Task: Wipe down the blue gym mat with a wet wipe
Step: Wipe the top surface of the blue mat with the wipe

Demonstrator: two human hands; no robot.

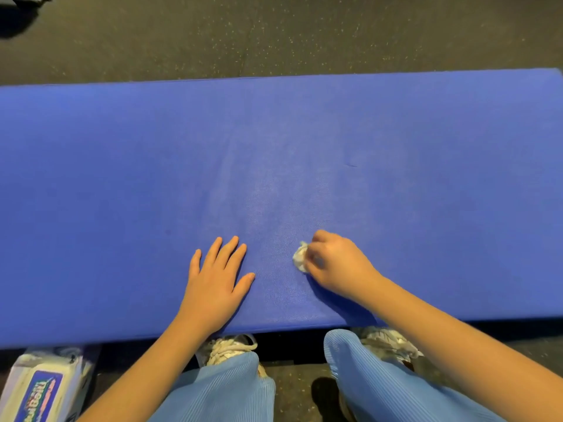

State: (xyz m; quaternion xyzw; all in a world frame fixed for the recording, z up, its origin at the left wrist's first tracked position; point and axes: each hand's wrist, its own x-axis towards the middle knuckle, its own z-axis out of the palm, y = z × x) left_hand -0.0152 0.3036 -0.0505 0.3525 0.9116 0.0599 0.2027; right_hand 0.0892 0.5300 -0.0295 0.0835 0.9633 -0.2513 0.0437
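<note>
Here, the thick blue padded gym mat (304,166) with its fine leather-like grain stretches across the whole width of the view, lying on a dark speckled rubber floor (274,35). A paler, slightly shiny band runs down the middle of its top, toward the near edge, and a short dark nick shows to the right of centre. The small crumpled white wet wipe (300,257) sits on the mat near that near edge, just right of the middle.

The right hand (338,263) is curled over the wipe, fingers bent round it and pressing it against the blue surface, so that only the left part of the wad shows. The left hand (216,284) lies flat on the mat just beside it, palm down, fingers straight and a little spread, holding nothing; the two hands are close but not touching.

Below the near edge, both knees in light blue ribbed trousers (380,388) and pale laced sneakers (228,348) are tucked against the mat. A white soft pack of wipes with a blue label (42,388) lies on the floor at lower left, just beside the mat's edge. A dark blurred object (18,13) sits in the far left corner.
</note>
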